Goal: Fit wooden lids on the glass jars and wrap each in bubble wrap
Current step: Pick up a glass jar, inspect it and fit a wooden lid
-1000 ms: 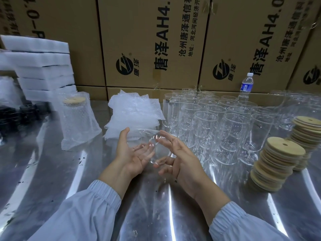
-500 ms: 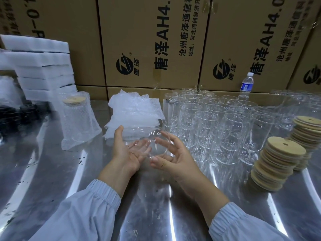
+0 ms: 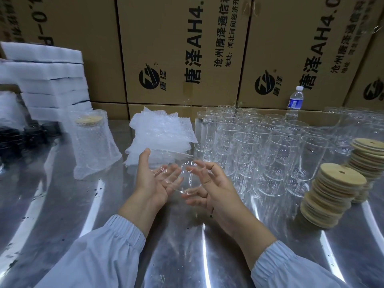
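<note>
A clear glass jar [image 3: 188,177] lies on its side between my hands, just above the metal table [image 3: 176,246], with its base toward me. My left hand [image 3: 154,181] is palm up, and its straight fingers support the jar from the left. The curled fingers of my right hand [image 3: 216,190] hold the jar's base end. It has no lid on it. Two stacks of round wooden lids [image 3: 332,196] stand at the right. A pile of bubble wrap [image 3: 162,132] lies just behind my hands. One lidded jar in bubble wrap [image 3: 91,142] stands at the left.
Several empty glass jars [image 3: 259,142] crowd the table to the right of my hands. A water bottle [image 3: 295,102] stands behind them against brown cartons [image 3: 187,48]. White foam sheets [image 3: 47,80] and black items [image 3: 25,136] fill the far left.
The jar has shifted a little between my hands, away from me and then back. My right fingers have changed their hold on its base. Nothing else on the table moved.
</note>
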